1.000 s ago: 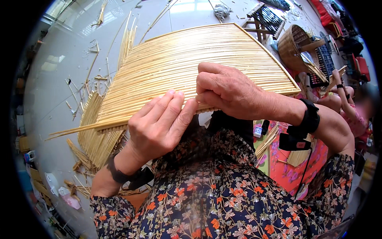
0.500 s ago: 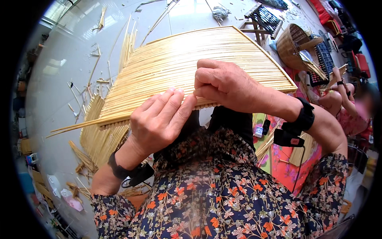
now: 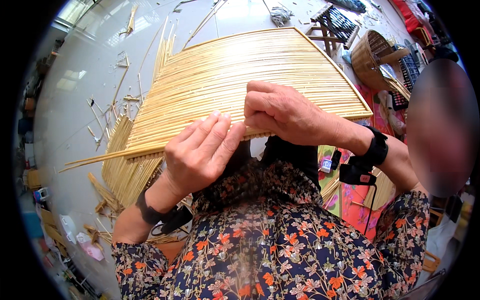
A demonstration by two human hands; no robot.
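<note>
A wide panel of pale yellow reed-like sticks, framed along its far and right sides, lies across my view over my lap. My left hand grips its near edge, fingers lying together on top and thumb hidden. Just to the right, my right hand is curled closed on the same edge, its pinching fingertips touching the panel beside my left fingertips; what is between them is hidden. A few long loose stick ends jut out at the panel's lower left corner.
Stick bundles and scraps lie on the tiled floor. At the upper right are a slatted stool, a woven basket and a dark crate. A pink floral mat lies right of me. Another person is close at the right.
Both hands keep their grip, shifting only slightly with the panel. The person at the right has come much nearer, covering part of what showed behind.
</note>
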